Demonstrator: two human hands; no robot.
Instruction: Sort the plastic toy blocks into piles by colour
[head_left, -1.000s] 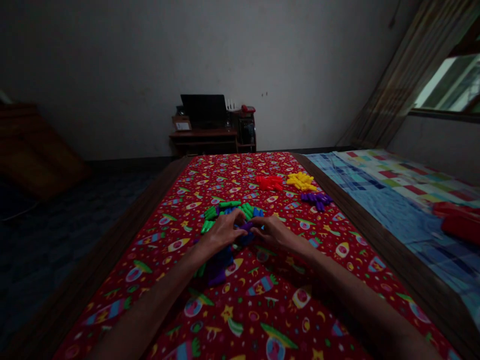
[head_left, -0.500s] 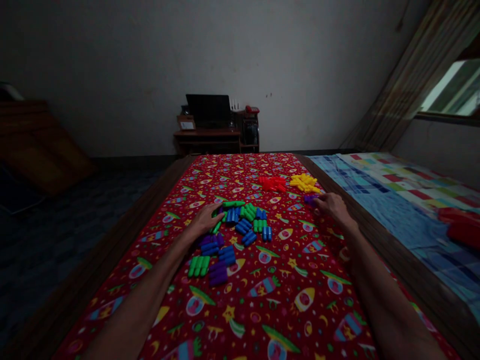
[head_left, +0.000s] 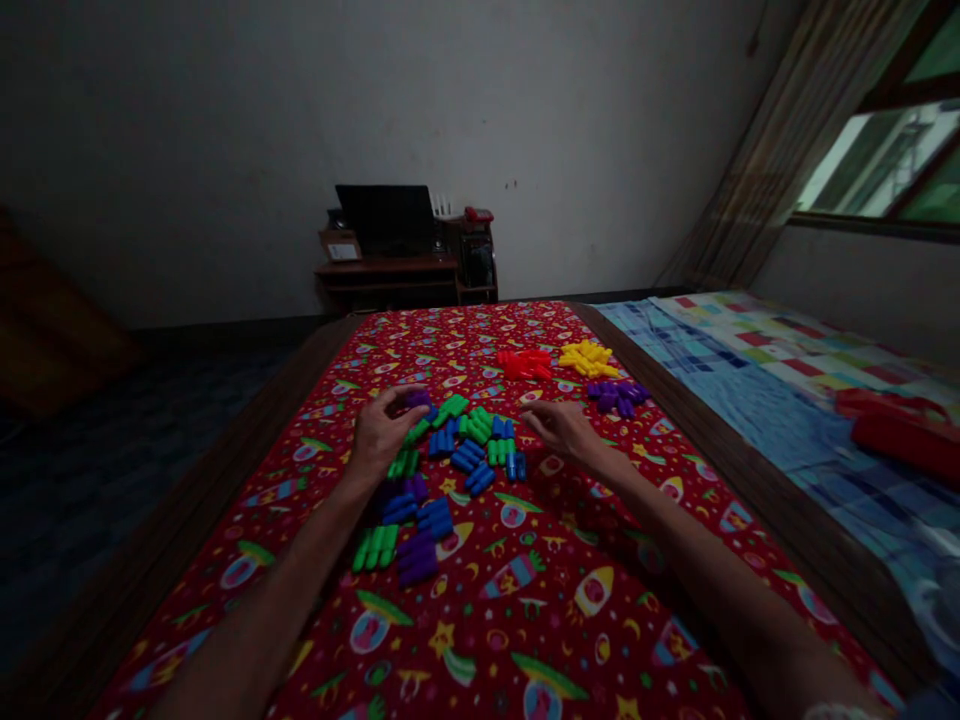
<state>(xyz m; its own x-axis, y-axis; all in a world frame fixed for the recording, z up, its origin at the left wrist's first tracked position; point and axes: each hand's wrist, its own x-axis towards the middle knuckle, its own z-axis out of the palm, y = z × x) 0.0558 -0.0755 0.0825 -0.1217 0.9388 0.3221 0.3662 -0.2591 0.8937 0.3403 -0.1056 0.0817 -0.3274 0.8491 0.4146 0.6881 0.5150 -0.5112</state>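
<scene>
Between the thumb and fingers of my left hand [head_left: 377, 428] is a purple plastic block [head_left: 417, 399], raised at the far left of a mixed heap. My right hand [head_left: 561, 428] is over the cloth to the right of that heap, its fingers apart and nothing visible in them. The heap has green blocks [head_left: 476, 427], blue blocks [head_left: 469, 456] and a nearer purple block [head_left: 417, 560], each like short tubes joined side by side. Beyond my right hand lie separate piles of purple pieces [head_left: 619, 397], red pieces [head_left: 523, 364] and yellow pieces [head_left: 589, 359].
A red patterned cloth [head_left: 525, 620] covers the long table, whose dark wooden edge [head_left: 757, 490] shows on the right. A bed with a checked cover [head_left: 705, 370] adjoins that side. At the far wall stands a desk [head_left: 386, 280] with a monitor [head_left: 386, 218].
My right hand has left the purple pile and moved left toward the heap, letting go of purple pieces there. My left hand has lifted a purple block. The view has turned slightly right.
</scene>
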